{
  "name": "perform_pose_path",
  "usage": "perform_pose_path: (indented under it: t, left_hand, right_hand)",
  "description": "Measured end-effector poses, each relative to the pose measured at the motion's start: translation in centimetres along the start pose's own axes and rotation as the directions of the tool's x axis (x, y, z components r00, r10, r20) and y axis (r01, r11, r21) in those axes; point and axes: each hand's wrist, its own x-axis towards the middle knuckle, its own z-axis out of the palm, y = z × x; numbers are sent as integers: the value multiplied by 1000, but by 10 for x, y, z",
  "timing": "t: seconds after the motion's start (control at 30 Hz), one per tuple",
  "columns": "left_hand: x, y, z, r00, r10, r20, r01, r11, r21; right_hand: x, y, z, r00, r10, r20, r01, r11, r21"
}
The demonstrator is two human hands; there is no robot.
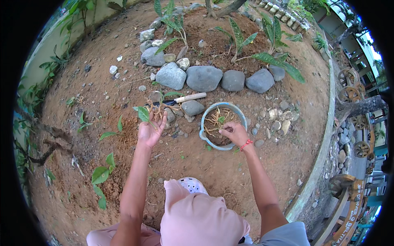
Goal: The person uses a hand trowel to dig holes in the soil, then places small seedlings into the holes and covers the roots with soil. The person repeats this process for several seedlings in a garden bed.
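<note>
My left hand [149,132] is palm up over the soil and holds a bundle of pale-rooted seedlings [157,112], one green leaf lying across the fingers. My right hand [235,133] reaches over the rim of a round blue-grey pot [202,126], thumb and fingertips together. Inside the pot are soil and several tan roots [212,118] with a small green leaf. Whether the right fingertips grip a root is too small to tell. Just beyond my left hand lies a garden trowel [190,97] with a wooden handle and dark blade, partly hidden by the seedlings.
Large grey stones [204,78] edge a raised bed with leafy plants [238,38]. Small seedlings [101,175] stand in loosened soil at left, near a dark branch [55,129]. Pebbles [284,118] lie right of the pot; a concrete curb [320,163] runs along the right.
</note>
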Motion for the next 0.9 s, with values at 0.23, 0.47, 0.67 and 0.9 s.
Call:
perform_pose_path:
  t: [0.23,0.47,0.67,0.9]
  left_hand:
    - [-5,7,3,998,-4,55,5,1000,-13]
    - [-4,6,-1,998,-19,59,19,1000,1]
    - [-5,8,-1,999,8,51,-8,1000,1]
    - [-1,7,-3,993,-33,118,42,997,-72]
  right_hand:
    - [9,-19,57,995,-102,-23,72,834,-547]
    - [13,5,56,998,-70,5,62,848,-527]
    - [3,17,0,973,226,-50,-184,886,426]
    - [30,25,-10,915,250,-316,-294,951,-99]
